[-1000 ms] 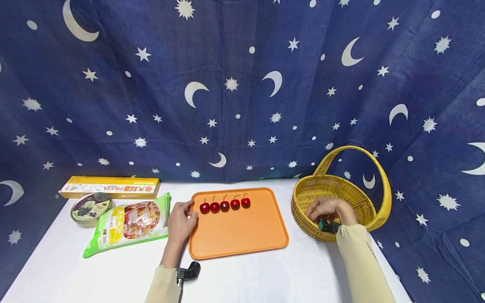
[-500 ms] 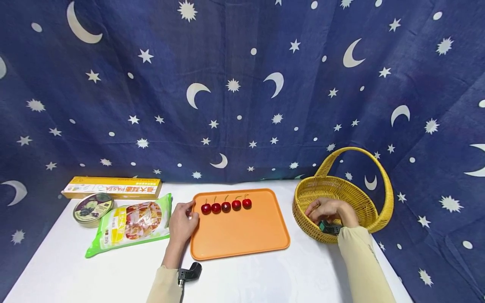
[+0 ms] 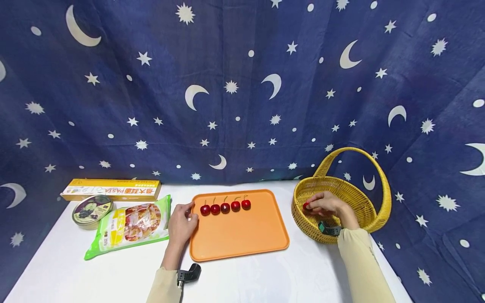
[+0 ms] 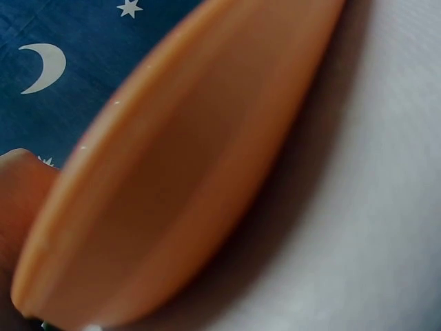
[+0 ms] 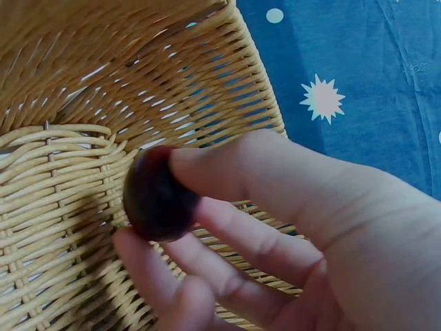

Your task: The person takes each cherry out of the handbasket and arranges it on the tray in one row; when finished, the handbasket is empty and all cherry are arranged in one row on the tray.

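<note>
My right hand (image 3: 329,205) is inside the yellow wicker basket (image 3: 310,233), pinching a dark red cherry (image 5: 160,196) between thumb and fingers. In the head view that cherry shows as a small red spot by the fingertips. At the left rim of the orange tray (image 3: 242,235), my left hand (image 3: 181,223) grips the edge with curled fingers. A row of several red cherries with stems upright lies along the tray's far side, the middle cherry (image 3: 225,208) among them. Only part of the left hand shows beside the tray's rim in the left wrist view.
Left of the tray lie a green and white food bag (image 3: 132,227), a round tin (image 3: 92,211) and a long yellow pasta box (image 3: 113,190). A tall handle (image 3: 384,185) arches over the basket. Behind the white table (image 3: 242,282) hangs a blue star-patterned curtain (image 3: 242,105).
The right hand has risen slightly within the basket, and a cherry now shows at its fingertips. The left hand stays at the tray's rim.
</note>
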